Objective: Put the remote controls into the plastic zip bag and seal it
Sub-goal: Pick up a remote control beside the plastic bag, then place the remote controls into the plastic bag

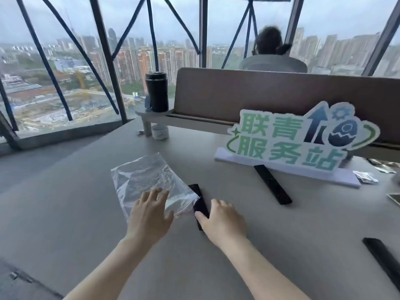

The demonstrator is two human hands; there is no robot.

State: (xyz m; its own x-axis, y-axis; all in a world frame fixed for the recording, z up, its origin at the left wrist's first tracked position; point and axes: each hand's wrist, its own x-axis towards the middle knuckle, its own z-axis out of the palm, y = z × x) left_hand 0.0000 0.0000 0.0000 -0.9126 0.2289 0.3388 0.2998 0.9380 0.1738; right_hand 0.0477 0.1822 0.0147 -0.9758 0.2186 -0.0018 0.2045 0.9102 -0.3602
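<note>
A clear plastic zip bag [147,180] lies flat on the grey table [65,202]. My left hand [151,215] rests on its near end, fingers spread. A short black remote control [200,202] lies beside the bag's right edge, and my right hand [223,221] touches its near end with the thumb; whether it grips the remote I cannot tell. A long black remote [272,184] lies in front of the sign. A third black remote [383,258] lies at the right edge.
A green and white cut-out sign [298,139] on a white base stands at the right. Behind it a brown divider [238,94], a shelf with a black tumbler [157,92], a small white cup [160,132]. Foil wrappers [365,177] lie far right. A person sits beyond the divider.
</note>
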